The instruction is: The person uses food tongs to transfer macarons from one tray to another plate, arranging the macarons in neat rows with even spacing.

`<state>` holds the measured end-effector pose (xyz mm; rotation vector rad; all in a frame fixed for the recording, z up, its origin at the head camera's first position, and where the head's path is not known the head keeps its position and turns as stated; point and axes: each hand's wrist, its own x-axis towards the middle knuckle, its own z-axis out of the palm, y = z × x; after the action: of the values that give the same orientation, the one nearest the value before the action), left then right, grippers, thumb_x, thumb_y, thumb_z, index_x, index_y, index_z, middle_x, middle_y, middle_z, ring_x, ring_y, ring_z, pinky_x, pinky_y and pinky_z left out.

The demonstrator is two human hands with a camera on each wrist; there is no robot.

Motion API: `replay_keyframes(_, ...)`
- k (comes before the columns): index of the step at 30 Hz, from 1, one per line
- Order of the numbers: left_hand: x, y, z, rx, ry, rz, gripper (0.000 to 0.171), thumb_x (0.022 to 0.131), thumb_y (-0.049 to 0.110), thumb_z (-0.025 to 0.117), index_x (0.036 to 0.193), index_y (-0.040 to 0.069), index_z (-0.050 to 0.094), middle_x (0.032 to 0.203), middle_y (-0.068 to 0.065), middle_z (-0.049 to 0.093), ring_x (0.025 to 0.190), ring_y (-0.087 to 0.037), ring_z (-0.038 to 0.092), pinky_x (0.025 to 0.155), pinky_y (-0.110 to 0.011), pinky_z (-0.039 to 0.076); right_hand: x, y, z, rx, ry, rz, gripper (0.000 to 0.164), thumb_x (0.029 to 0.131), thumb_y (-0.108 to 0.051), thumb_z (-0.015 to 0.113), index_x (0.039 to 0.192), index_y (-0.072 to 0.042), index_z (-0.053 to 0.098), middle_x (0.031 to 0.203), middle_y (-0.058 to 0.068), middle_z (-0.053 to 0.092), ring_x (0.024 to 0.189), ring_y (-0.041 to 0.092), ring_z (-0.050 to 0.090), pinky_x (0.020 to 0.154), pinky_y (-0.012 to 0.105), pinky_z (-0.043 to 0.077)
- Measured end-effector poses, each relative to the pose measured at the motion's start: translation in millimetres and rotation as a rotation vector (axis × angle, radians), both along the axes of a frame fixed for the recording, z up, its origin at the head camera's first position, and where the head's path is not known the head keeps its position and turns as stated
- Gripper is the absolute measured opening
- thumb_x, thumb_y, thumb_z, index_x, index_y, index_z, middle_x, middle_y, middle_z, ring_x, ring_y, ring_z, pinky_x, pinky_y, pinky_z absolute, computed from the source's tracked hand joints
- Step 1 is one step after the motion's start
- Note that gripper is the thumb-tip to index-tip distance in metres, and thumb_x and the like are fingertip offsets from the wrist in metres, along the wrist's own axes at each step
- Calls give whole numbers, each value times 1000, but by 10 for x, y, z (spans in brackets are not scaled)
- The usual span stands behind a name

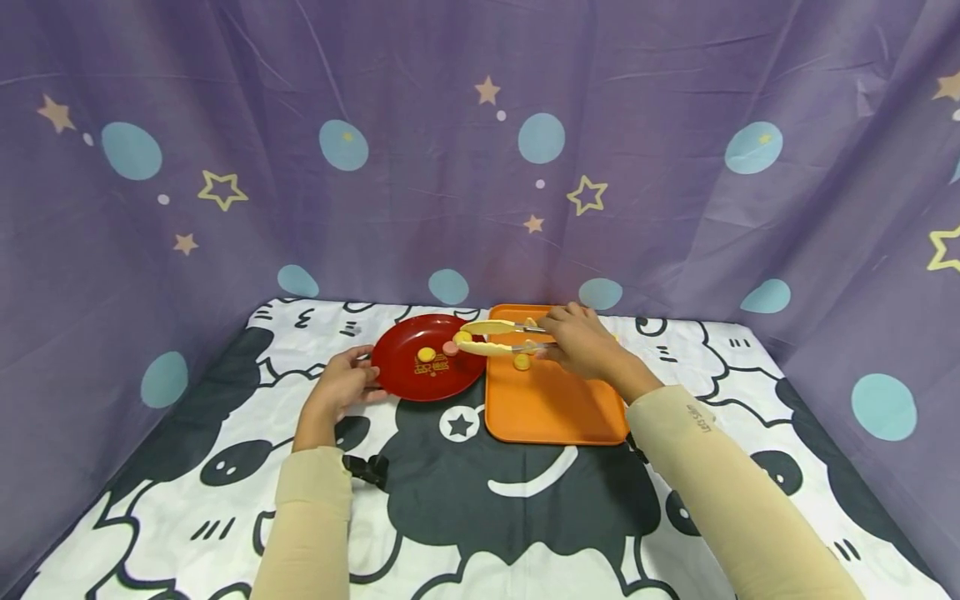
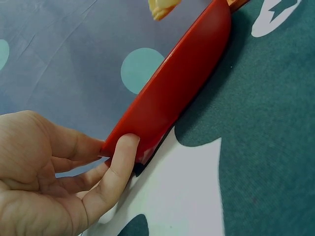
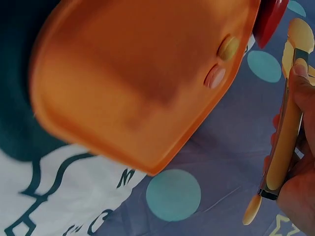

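My left hand grips the left rim of a red plate, fingers against its outer wall in the left wrist view. On the plate lie a yellow macaron-like disc and a pink disc. My right hand holds a pair of tongs with pale yellow tips, reaching left over the plate's right side. Another yellow disc shows between the tong tips. In the right wrist view, a yellow disc and a pink disc lie on the orange tray.
The orange tray sits just right of the plate, their edges close together. A black object is at the left wrist. A patterned cloth covers the table, and a purple curtain hangs behind it.
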<state>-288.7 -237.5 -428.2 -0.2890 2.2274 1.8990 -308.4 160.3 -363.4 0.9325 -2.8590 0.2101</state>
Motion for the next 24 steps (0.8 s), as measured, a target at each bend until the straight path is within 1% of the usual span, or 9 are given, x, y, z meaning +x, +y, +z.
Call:
replay_keyframes(2,-3,-2,3,1,1,2,61,105,-1,45,162,8,27,145,-24,45,93,-24,67,81,-37,63,-5,-59,-15,8,-5,-1,52,97,-39,70,139,-10,62,128,6,61,104,27,46,87,44,39)
replay_keyframes(7,2,3,10,-1,4,-3,61,105,-1,45,162,8,26,146,-25,44,94,-24,67,81,-37,63,-4,-215,-46,13,-21,-5,52,96,-37,72,141,-12,62,128,5,61,107,26,47,83,41,40)
replay_keyframes(14,7,15,18,0,6,-9,61,105,0,45,162,8,26,147,-25,44,94,-24,67,81,-37,63,-1,-411,-95,9,-41,-8,53,96,-37,72,141,-12,62,127,4,61,105,26,47,83,39,39)
replay_keyframes(19,3,12,10,0,4,-8,62,105,-1,46,162,7,25,147,-25,44,95,-24,67,80,-37,63,-20,-526,-134,10,-51,-15,54,96,-38,72,142,-13,61,131,4,60,110,26,46,88,40,40)
replay_keyframes(24,4,4,9,-9,-1,-7,62,104,0,46,162,8,26,147,-25,44,96,-25,66,81,-36,63,-27,-627,-156,12,-69,-17,54,96,-39,71,142,-13,61,131,4,59,110,26,45,88,40,40)
